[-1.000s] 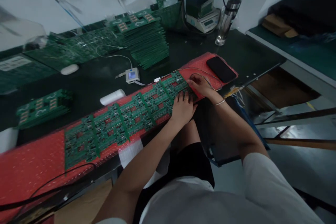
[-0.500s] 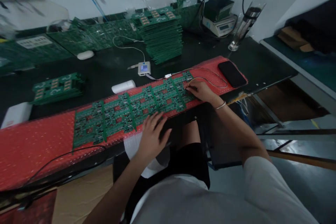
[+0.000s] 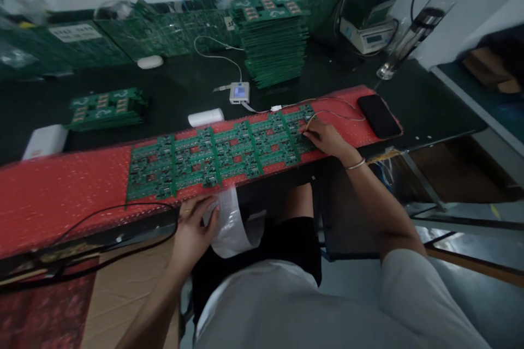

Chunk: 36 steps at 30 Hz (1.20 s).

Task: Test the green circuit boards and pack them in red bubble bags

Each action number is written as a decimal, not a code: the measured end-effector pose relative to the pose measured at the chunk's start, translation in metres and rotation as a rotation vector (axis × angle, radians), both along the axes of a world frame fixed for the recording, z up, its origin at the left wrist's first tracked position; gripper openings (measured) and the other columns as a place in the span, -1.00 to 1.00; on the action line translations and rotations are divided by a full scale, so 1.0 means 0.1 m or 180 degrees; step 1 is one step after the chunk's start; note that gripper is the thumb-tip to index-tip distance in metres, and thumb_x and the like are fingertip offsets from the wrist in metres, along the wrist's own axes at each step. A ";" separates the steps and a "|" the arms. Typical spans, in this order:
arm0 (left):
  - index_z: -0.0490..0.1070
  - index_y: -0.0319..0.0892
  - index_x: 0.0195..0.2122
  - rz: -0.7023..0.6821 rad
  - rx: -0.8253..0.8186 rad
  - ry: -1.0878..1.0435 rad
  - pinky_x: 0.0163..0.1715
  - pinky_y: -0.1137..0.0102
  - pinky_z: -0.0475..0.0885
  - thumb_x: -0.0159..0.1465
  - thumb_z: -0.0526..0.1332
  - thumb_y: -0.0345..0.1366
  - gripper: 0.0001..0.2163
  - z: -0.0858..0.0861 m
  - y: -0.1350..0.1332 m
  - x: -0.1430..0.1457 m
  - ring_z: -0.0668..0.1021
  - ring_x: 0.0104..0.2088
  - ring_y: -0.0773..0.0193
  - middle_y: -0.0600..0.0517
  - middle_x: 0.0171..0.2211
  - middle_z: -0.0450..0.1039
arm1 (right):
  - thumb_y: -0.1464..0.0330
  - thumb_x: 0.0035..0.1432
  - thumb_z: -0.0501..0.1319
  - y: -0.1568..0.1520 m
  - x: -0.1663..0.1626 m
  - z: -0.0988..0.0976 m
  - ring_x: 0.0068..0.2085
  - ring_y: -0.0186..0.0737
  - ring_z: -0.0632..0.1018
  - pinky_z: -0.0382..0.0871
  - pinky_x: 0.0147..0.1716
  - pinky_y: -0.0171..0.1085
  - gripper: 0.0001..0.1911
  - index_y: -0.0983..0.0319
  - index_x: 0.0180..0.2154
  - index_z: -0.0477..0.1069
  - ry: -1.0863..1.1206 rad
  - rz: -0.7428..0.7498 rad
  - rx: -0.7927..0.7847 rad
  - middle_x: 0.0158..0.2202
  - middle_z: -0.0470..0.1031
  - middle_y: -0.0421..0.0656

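Note:
A long row of green circuit boards (image 3: 221, 152) lies on a red bubble-wrap mat (image 3: 61, 191) along the front of the dark bench. My right hand (image 3: 325, 137) rests on the right end of the row, fingers curled and pressing thin wires against a board. My left hand (image 3: 194, 229) is down at the bench's front edge, its fingers closed on a white plastic strip (image 3: 231, 223) that hangs from the edge over my lap.
A black phone (image 3: 379, 115) lies at the mat's right end. A small tester with a lit screen (image 3: 239, 91), a white oblong block (image 3: 206, 117), stacks of green boards (image 3: 274, 38), a scale (image 3: 368, 35) and a glass bottle (image 3: 405, 43) stand behind. A black cable (image 3: 102, 218) loops at front left.
My left hand left the boards and slid left and down to the bench edge, taking hold of the white strip. My right hand stayed on the right-hand board. The view has shifted left.

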<state>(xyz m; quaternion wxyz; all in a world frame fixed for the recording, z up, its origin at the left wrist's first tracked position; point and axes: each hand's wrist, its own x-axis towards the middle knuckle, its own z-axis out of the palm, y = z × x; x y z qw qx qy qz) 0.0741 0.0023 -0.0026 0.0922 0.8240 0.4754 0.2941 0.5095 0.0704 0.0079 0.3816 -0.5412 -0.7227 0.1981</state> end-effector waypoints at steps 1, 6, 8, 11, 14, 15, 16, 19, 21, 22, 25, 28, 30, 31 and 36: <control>0.53 -0.04 -0.09 0.0008 -0.0006 -0.0018 0.00 0.13 0.51 0.37 0.19 -0.23 -0.84 -0.02 -0.01 0.00 0.56 -0.08 0.05 -0.07 -0.11 0.51 | 0.15 0.31 0.15 0.00 0.00 -0.01 -0.01 0.04 0.58 0.44 0.08 0.05 -0.75 0.08 -0.18 0.57 0.0015 -0.0024 -0.0013 -0.13 0.64 -0.08; 0.54 -0.03 -0.16 -0.0063 -0.0190 -0.0130 -0.01 0.15 0.51 0.32 0.25 -0.21 -0.87 -0.09 -0.07 0.02 0.56 -0.09 0.07 -0.06 -0.12 0.51 | 0.06 0.28 0.19 0.01 0.02 -0.13 -0.08 0.05 0.61 0.51 -0.03 0.07 -0.65 0.13 -0.09 0.54 0.0147 -0.0325 -0.0110 -0.06 0.63 -0.04; 0.53 -0.04 -0.16 -0.0097 -0.0346 -0.0043 0.04 0.13 0.48 0.30 0.28 -0.19 -0.87 -0.13 -0.08 0.03 0.55 -0.07 0.07 -0.06 -0.11 0.50 | 0.05 0.28 0.19 0.01 0.02 -0.18 -0.06 0.05 0.62 0.51 -0.02 0.07 -0.64 0.14 -0.09 0.54 0.0094 -0.0405 -0.0087 -0.04 0.63 -0.01; 0.52 -0.06 -0.19 -0.0090 -0.0458 -0.0005 0.06 0.12 0.46 0.30 0.28 -0.19 -0.88 -0.20 -0.09 0.03 0.55 -0.07 0.09 -0.05 -0.13 0.51 | 0.03 0.29 0.17 0.00 0.03 -0.20 -0.02 0.06 0.61 0.50 0.00 0.08 -0.63 0.14 -0.11 0.54 -0.0020 -0.0456 -0.0048 -0.04 0.63 -0.01; 0.52 -0.07 -0.19 -0.0018 -0.0457 -0.0125 0.02 0.17 0.48 0.34 0.23 -0.22 -0.90 -0.23 -0.09 0.00 0.55 -0.07 0.12 -0.05 -0.14 0.51 | 0.01 0.29 0.17 -0.01 0.04 -0.21 -0.04 0.07 0.61 0.51 -0.03 0.08 -0.63 0.12 -0.12 0.54 -0.0080 -0.0466 -0.0002 -0.08 0.63 0.01; 0.51 -0.07 -0.19 -0.0006 -0.0473 -0.0139 0.02 0.18 0.48 0.36 0.22 -0.23 -0.90 -0.24 -0.09 -0.01 0.55 -0.06 0.13 -0.05 -0.14 0.52 | 0.00 0.29 0.16 -0.02 0.04 -0.21 -0.04 0.08 0.61 0.51 -0.03 0.09 -0.62 0.11 -0.12 0.54 -0.0091 -0.0461 0.0026 -0.08 0.63 0.01; 0.51 -0.07 -0.19 -0.0007 -0.0500 -0.0135 0.02 0.18 0.49 0.37 0.21 -0.23 -0.89 -0.24 -0.09 -0.03 0.55 -0.06 0.13 -0.04 -0.14 0.52 | -0.01 0.29 0.16 -0.02 0.04 -0.21 -0.03 0.08 0.61 0.50 -0.03 0.09 -0.61 0.11 -0.13 0.54 -0.0099 -0.0452 0.0046 -0.08 0.63 0.01; 0.51 -0.07 -0.20 -0.0104 -0.0511 -0.0122 0.02 0.20 0.49 0.38 0.20 -0.24 -0.89 -0.23 -0.09 -0.07 0.56 -0.06 0.15 -0.04 -0.14 0.55 | -0.02 0.31 0.14 -0.02 0.05 -0.22 -0.02 0.07 0.61 0.50 -0.02 0.09 -0.60 0.11 -0.12 0.53 -0.0109 -0.0441 0.0049 -0.07 0.62 0.01; 0.51 -0.08 -0.20 -0.0173 -0.0405 -0.0168 0.00 0.21 0.50 0.39 0.21 -0.26 -0.90 -0.24 -0.09 -0.08 0.57 -0.08 0.16 -0.03 -0.14 0.56 | -0.01 0.31 0.14 -0.02 0.05 -0.23 -0.03 0.07 0.62 0.51 -0.03 0.09 -0.60 0.12 -0.12 0.53 -0.0117 -0.0442 0.0045 -0.07 0.62 0.02; 0.51 -0.08 -0.21 -0.0184 -0.0341 -0.0196 0.00 0.21 0.50 0.39 0.21 -0.27 -0.91 -0.25 -0.09 -0.09 0.57 -0.08 0.17 -0.03 -0.15 0.57 | -0.01 0.31 0.14 -0.02 0.05 -0.22 -0.04 0.07 0.62 0.51 -0.04 0.08 -0.61 0.12 -0.12 0.53 -0.0125 -0.0444 0.0052 -0.08 0.62 0.02; 0.50 -0.09 -0.23 -0.0143 -0.0231 -0.0239 -0.02 0.23 0.51 0.39 0.21 -0.31 -0.92 -0.29 -0.10 -0.09 0.57 -0.09 0.18 -0.03 -0.16 0.57 | 0.02 0.32 0.15 -0.03 0.05 -0.21 -0.04 0.06 0.62 0.51 -0.04 0.06 -0.63 0.11 -0.11 0.54 -0.0165 -0.0449 0.0081 -0.10 0.63 0.00; 0.49 -0.11 -0.26 -0.0129 -0.0233 -0.0229 -0.03 0.24 0.51 0.38 0.22 -0.32 -0.92 -0.31 -0.11 -0.09 0.57 -0.08 0.18 -0.03 -0.16 0.57 | 0.02 0.33 0.15 -0.04 0.04 -0.21 -0.05 0.04 0.62 0.52 -0.04 0.03 -0.63 0.12 -0.11 0.54 -0.0160 -0.0450 0.0101 -0.10 0.63 -0.02; 0.49 -0.11 -0.28 -0.0134 -0.0249 -0.0219 -0.03 0.25 0.50 0.38 0.22 -0.32 -0.91 -0.30 -0.11 -0.10 0.57 -0.07 0.18 -0.03 -0.15 0.56 | 0.01 0.34 0.14 -0.04 0.04 -0.22 -0.05 0.03 0.62 0.52 -0.05 0.01 -0.61 0.14 -0.09 0.54 -0.0145 -0.0453 0.0094 -0.09 0.63 -0.01; 0.49 -0.10 -0.27 -0.0128 -0.0256 -0.0220 -0.03 0.25 0.51 0.38 0.22 -0.32 -0.92 -0.30 -0.11 -0.10 0.57 -0.07 0.17 -0.03 -0.15 0.56 | 0.00 0.34 0.14 -0.04 0.05 -0.22 -0.05 0.03 0.62 0.52 -0.06 0.01 -0.60 0.14 -0.09 0.54 -0.0138 -0.0451 0.0088 -0.09 0.63 -0.01; 0.51 -0.09 -0.19 -0.0118 -0.0234 -0.0211 -0.02 0.23 0.52 0.39 0.23 -0.31 -0.93 -0.28 -0.11 -0.10 0.57 -0.07 0.16 -0.02 -0.14 0.56 | 0.00 0.33 0.16 -0.03 0.06 -0.25 -0.05 0.04 0.62 0.51 -0.06 0.00 -0.63 0.10 -0.09 0.54 -0.0074 -0.0408 0.0155 -0.10 0.63 0.00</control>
